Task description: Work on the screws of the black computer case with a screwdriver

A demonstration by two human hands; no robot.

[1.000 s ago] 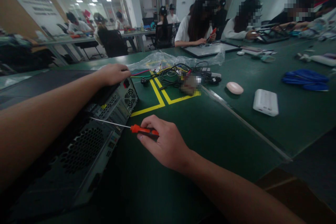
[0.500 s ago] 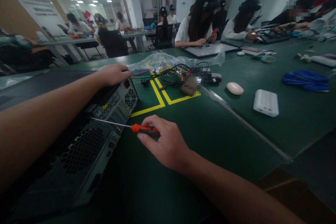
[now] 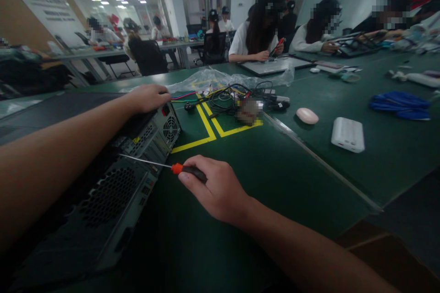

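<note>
A dark computer tower case (image 3: 151, 139) lies at the left, its rear panel with vents, slots and ports facing right. My left hand (image 3: 151, 97) reaches across it and grips its far rear edge, the fingertips partly hidden. In my right hand (image 3: 215, 185), fingers closed round the handle, is a screwdriver (image 3: 177, 168) with an orange and black grip. Its long metal shaft points left, with the tip against the back edge of the case. Shadow hides what exactly the tip touches.
Tangled cables (image 3: 227, 98) and clear plastic film (image 3: 206, 75) lie beyond the case, over yellow tape lines. To the right are a pale pink oval object (image 3: 307, 116), a white block-shaped device (image 3: 348, 134) and a blue bundle (image 3: 400, 104). Co-workers sit across the green table (image 3: 275, 178).
The screwdriver handle has turned in my right hand, and the fingers have shifted a little round it. My left hand and the case stay in place.
</note>
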